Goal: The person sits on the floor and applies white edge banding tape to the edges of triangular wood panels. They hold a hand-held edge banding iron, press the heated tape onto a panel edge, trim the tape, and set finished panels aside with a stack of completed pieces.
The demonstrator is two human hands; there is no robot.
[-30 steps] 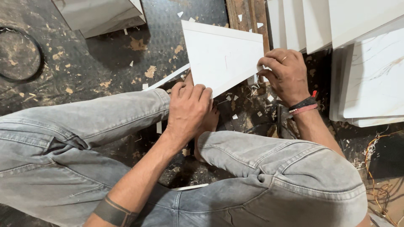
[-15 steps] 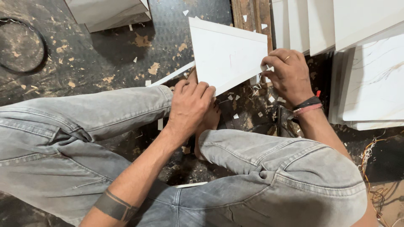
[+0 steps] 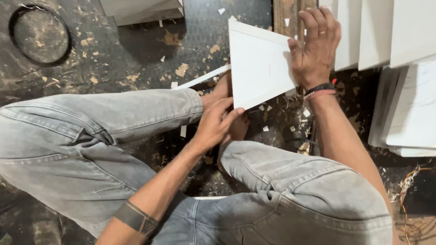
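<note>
I sit cross-legged on a dark floor in grey jeans. A white triangular panel piece lies in front of my feet. My left hand grips its near corner, fingers curled under the edge. My right hand is stretched out past the panel's right side, fingers spread, palm down over the panel's far right edge and a wooden plank; it holds nothing that I can see. A thin white strip lies under the panel on the left.
Stacked white boards stand to the right and at the back right. A white box-like piece sits at the back left. A dark round ring lies far left. Wood chips and shavings litter the floor.
My right hand let go of the panel's right corner and reached forward with fingers spread. The left hand slid forward onto the panel's near corner. The camera view shifted closer.
</note>
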